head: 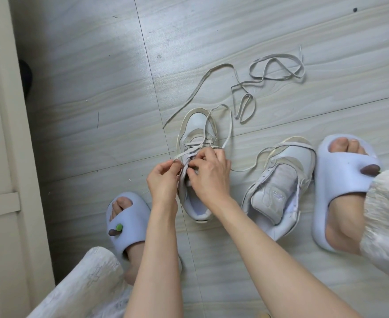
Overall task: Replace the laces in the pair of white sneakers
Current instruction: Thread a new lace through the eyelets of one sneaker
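On floor | both hands pinch lace | sneaker

your right hand hides the near eyelets of the sneaker; your forearms and the right slipper's heel are cut off.

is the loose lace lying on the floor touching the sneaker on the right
Apart. In the head view, bare floor shows between the loose lace and the right sneaker; a different lace, the one running from the left sneaker, reaches its toe.
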Motion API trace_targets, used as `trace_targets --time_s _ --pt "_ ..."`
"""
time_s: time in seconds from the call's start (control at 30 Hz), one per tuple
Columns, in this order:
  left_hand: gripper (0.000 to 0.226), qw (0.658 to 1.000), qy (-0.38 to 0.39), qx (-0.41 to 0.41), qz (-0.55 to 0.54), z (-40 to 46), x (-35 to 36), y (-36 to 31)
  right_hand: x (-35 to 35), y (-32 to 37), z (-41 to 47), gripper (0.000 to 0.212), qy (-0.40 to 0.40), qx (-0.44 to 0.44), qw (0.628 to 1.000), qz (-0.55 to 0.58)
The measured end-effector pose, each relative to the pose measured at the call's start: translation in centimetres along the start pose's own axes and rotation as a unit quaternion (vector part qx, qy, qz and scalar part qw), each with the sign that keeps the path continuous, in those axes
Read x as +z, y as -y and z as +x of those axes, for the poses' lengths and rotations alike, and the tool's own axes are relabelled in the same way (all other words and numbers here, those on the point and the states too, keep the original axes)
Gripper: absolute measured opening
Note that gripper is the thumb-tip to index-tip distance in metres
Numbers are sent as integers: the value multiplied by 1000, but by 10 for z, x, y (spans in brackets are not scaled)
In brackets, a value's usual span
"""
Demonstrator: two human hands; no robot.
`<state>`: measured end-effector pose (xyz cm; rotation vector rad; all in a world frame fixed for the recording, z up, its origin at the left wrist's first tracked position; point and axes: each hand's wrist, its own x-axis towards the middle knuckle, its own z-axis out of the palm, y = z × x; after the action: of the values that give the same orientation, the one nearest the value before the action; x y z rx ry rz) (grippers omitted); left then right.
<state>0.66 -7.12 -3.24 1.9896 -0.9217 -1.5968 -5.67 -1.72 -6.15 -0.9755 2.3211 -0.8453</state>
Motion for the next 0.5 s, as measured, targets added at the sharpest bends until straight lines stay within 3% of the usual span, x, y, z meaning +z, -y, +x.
trace_targets --time_s 0.33,0.5 --pt "13 995 -14 39 91 4 3 3 0 -1 1 10 4 -8 1000 -7" --pt "9 995 -36 37 84 0 2 6 -2 -1 1 7 19 -6 1000 -13"
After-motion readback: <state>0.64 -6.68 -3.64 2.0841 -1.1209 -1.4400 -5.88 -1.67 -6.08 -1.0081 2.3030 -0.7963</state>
